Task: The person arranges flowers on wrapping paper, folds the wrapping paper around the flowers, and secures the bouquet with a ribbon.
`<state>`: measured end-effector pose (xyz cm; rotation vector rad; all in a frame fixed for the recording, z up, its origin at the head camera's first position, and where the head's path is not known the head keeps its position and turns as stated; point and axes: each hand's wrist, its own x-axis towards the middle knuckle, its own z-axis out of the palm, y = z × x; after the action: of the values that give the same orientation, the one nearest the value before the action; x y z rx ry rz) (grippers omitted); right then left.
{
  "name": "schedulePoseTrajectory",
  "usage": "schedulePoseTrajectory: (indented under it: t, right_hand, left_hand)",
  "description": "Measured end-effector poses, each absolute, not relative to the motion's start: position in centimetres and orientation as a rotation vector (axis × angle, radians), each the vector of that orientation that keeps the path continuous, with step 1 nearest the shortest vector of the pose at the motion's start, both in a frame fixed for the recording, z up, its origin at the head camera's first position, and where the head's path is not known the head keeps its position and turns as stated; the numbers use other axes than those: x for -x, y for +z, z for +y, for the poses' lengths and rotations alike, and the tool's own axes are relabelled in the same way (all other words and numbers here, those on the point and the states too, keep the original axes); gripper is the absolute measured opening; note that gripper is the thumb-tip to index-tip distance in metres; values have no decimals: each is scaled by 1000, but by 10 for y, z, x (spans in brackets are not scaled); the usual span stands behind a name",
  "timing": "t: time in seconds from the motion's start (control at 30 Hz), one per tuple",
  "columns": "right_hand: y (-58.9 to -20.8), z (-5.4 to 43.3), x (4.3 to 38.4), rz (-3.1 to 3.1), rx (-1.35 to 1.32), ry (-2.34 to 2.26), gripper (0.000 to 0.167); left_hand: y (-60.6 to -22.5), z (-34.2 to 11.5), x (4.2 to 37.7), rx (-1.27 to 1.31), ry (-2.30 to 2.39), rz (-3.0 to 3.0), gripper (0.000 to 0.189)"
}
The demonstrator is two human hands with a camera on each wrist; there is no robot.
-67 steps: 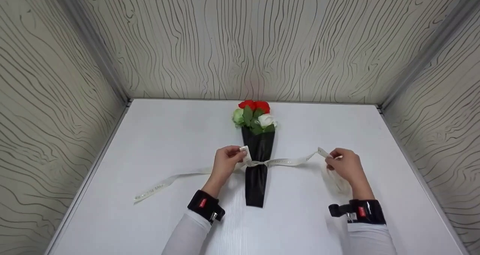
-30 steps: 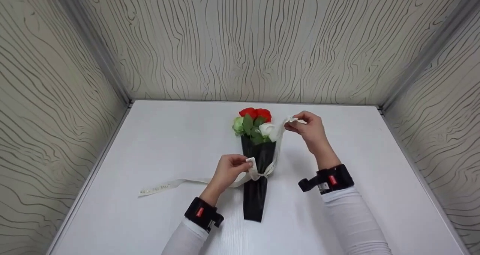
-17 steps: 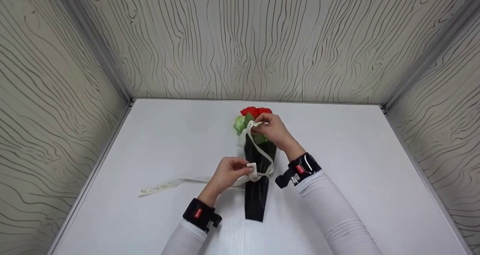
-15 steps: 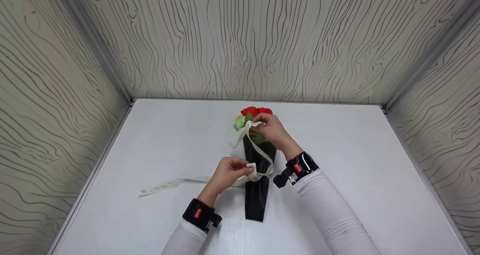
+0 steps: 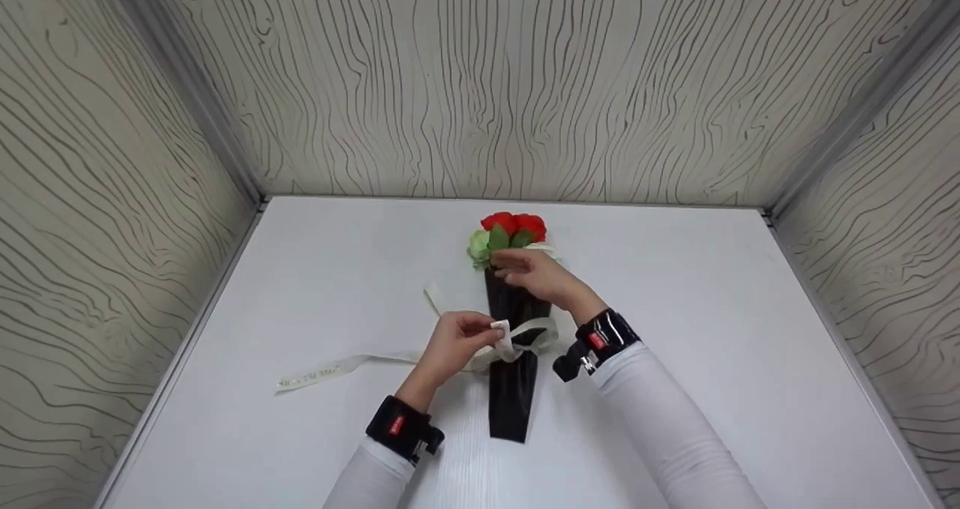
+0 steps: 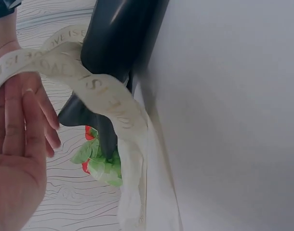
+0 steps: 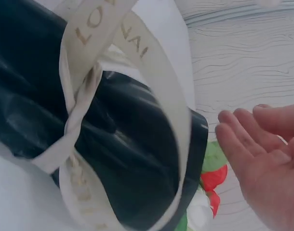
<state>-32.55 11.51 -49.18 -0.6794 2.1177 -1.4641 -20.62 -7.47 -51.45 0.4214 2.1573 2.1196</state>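
Observation:
A bouquet in black wrapping [image 5: 512, 404] lies on the white table, its red flowers [image 5: 530, 226] and pale green flower [image 5: 478, 247] at the far end. White lettered ribbon [image 5: 315, 378] is tied around the middle of the wrapping. My left hand [image 5: 454, 344] pinches a short loop of it beside the knot, thumb against fingers. Over the upper wrapping hovers my right hand [image 5: 544, 275], fingers extended and holding nothing; it partly covers the white flower [image 5: 544, 250]. In the right wrist view, a ribbon band [image 7: 161, 91] arches over the wrapping, apart from that hand.
The white table [image 5: 675, 299] ends at a back wall [image 5: 480, 82] with a wood-line pattern. Similar side walls [image 5: 90, 217] stand left and right. One ribbon tail runs left across the table; another end lies up and left of the left hand.
The right hand came from the right across the bouquet, carrying the ribbon's end leftward, then let go of it. That end has dropped to the left. The left hand keeps its pinch.

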Motion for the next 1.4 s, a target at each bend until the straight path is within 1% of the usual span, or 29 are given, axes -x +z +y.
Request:
schedulePoseTrajectory:
  t: [0.07,0.13,0.37,0.47,0.6,0.7,0.83,0.9,0.97,1.0,1.1,1.17,1.27,1.33,1.4]
  right_hand:
    - [-491,122,323,2153,660,-1472,41]
    - [-490,128,319,2142,657,-1480,39]
    - [-494,140,300,2094,751,-1400,43]
    - [-492,138,292,2096,770,-1390,41]
    - [-477,133,280,2108,743,-1428,35]
    - [-469,132,273,2119,710,-1475,29]
    - [-469,134,271,2159,665,-1549,21]
    - [-471,137,271,2185,630,-1596,19]
    - [-473,140,271,2208,588,-1639,18]
    - [-474,142,271,2213,568,-1659,19]
    - [-478,147,271,2211,503,-1695,20]
    - [-481,150,271,2215,482,-1702,20]
    - [-483,152,271,2224,467,-1705,20]
    - [-484,153,271,2221,463,-1711,19]
    - [-485,153,271,2218,463,-1714,19]
  left_hand:
    - [-514,-74,207,-401,2118,2186,12]
    - [-512,-74,208,-385,2119,2223,12]
    - [-503,-69,214,-349,2147,2346,13]
    - [-510,-66,221,-293,2122,2400,13]
    - [-526,-63,234,-250,2102,2414,17]
    - [-532,-64,239,-262,2140,2372,19]
    - [-535,-70,243,-305,2103,2395,22]
    - [-539,-78,246,-355,1944,2529,20]
    - [-545,-89,248,-420,1672,2734,13]
    - [-549,-94,249,-456,1515,2830,13]
    - [-561,-112,251,-548,1069,3038,29]
    - [-567,-120,251,-590,848,3102,37]
    - [-575,-128,251,-596,643,3154,32]
    - [-577,-130,250,-565,558,3179,26]
    - [-578,-131,249,-511,502,3189,25]
